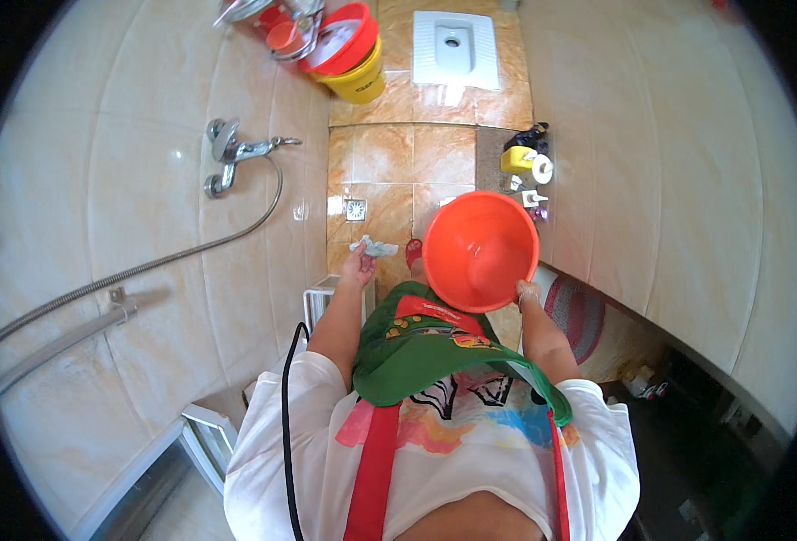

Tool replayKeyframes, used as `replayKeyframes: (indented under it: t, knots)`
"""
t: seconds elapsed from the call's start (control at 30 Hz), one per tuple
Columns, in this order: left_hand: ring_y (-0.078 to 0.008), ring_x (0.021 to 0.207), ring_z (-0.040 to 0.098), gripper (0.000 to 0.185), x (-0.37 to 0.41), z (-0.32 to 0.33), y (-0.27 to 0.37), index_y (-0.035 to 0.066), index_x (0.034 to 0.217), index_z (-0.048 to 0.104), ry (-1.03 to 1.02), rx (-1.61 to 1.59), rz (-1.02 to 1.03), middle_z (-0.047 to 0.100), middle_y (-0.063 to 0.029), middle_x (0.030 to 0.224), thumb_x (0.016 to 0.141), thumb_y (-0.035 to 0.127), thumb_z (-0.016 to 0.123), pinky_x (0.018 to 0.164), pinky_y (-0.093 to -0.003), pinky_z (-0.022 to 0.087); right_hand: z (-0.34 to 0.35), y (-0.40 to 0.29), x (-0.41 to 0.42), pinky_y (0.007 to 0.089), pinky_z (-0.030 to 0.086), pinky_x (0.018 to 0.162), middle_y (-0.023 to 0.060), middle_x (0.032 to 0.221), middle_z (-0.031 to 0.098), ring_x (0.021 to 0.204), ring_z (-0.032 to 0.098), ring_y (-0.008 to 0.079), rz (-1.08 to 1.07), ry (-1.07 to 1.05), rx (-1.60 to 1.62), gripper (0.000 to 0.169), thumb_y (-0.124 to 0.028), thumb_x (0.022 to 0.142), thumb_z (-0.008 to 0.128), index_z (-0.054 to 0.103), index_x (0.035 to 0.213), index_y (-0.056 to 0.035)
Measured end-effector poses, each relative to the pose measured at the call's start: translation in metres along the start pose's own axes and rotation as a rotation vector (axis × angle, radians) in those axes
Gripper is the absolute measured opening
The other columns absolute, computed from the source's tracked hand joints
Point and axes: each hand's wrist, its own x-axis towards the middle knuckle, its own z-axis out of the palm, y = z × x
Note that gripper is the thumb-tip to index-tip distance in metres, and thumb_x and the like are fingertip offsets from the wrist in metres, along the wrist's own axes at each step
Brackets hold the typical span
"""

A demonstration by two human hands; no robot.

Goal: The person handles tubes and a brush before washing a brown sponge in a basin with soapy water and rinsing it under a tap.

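My right hand (527, 291) grips the rim of an orange-red plastic basin (481, 250), whose inside faces up and looks empty. The basin is held in front of my green apron (412, 365), over the tiled floor. To the left, my left hand (360, 265) holds a crumpled pale cloth or wipe (375, 247) by its fingers. A square floor drain (355, 210) lies in the tiles just beyond that hand.
A squat toilet (452, 51) is set in the far floor. Stacked by the left wall are a yellow bucket (359, 82) and a red basin (364, 40). A wall faucet (236, 150) has a long metal hose. Bottles and a yellow container (517, 159) stand along the right wall.
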Motion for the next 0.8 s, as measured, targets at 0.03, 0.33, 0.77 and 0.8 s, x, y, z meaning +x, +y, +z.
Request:
replayKeyframes:
  t: [0.03,0.33,0.77,0.8]
  knots:
    - [-0.0133,0.061,0.054,0.017,0.006,-0.011,0.001,0.014,0.086,0.06,-0.014,-0.044,0.003,0.058,0.0008,0.069,0.081,0.029,0.067,0.052,-0.0243,0.045,0.013,-0.026,-0.009,0.0385,0.049,0.047,0.0174,0.074,0.062,0.057,0.061,0.0292,-0.031,0.019,-0.007,0.028,-0.015,0.07,0.053,0.062,0.086,0.006]
    - [-0.0182,0.074,0.057,0.023,-0.016,-0.039,0.023,0.01,0.099,0.059,0.092,-0.334,0.031,0.06,-0.0047,0.087,0.083,0.026,0.065,0.055,-0.024,0.047,0.149,-0.109,0.091,0.0369,0.05,0.048,0.0138,0.07,0.062,0.058,0.061,0.0237,-0.194,-0.043,-0.232,0.023,-0.015,0.069,0.061,0.063,0.083,0.003]
    - [-0.0164,0.081,0.054,0.027,-0.023,-0.059,-0.065,0.009,0.104,0.058,0.284,-0.646,0.07,0.057,-0.0026,0.092,0.083,0.024,0.065,0.065,-0.0256,0.047,0.385,-0.23,0.132,0.0388,0.05,0.048,0.0155,0.081,0.062,0.063,0.062,0.0254,-0.056,-0.295,-0.243,0.034,-0.014,0.067,0.065,0.059,0.094,0.006]
    - [-0.016,0.081,0.054,0.026,-0.018,-0.057,-0.063,0.009,0.103,0.057,0.289,-0.616,0.036,0.057,-0.0022,0.091,0.083,0.024,0.065,0.066,-0.0253,0.047,0.408,-0.221,0.158,0.0391,0.049,0.048,0.0163,0.081,0.062,0.062,0.061,0.0251,-0.056,-0.326,-0.142,0.035,-0.015,0.069,0.067,0.058,0.093,0.0077]
